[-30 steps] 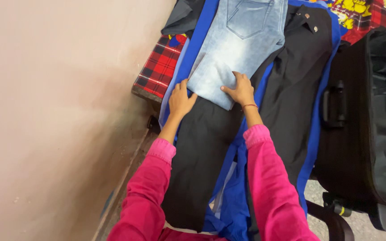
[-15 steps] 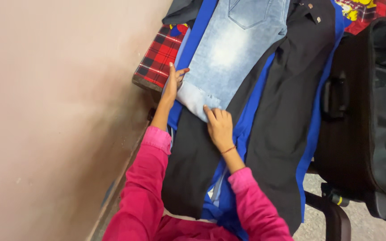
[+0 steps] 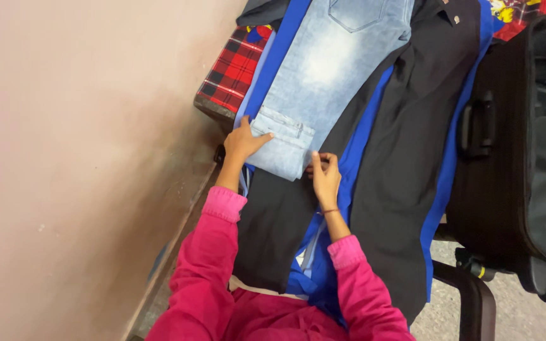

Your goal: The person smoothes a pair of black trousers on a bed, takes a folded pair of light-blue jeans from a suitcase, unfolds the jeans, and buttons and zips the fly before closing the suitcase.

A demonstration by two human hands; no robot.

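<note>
Light blue jeans [image 3: 323, 69] lie lengthwise on top of black trousers [image 3: 406, 145] and a blue garment [image 3: 358, 155]. The near hem of the jeans [image 3: 282, 148] is rolled up into a thick fold. My left hand [image 3: 242, 140] grips the left end of that roll, thumb on top. My right hand [image 3: 326, 177] holds its right end, fingers curled at the edge where the denim meets the black cloth. Both arms wear pink sleeves.
A red plaid cloth [image 3: 232, 72] covers the surface under the clothes. A black suitcase [image 3: 519, 145] with a handle and wheels lies open at the right. A pale wall [image 3: 83, 164] runs close along the left. Grey floor [image 3: 513, 316] shows at the bottom right.
The flat jeans hem has been turned over into a roll. My right hand slid from on top of the denim to the roll's right end, and my left hand now grips its left end.
</note>
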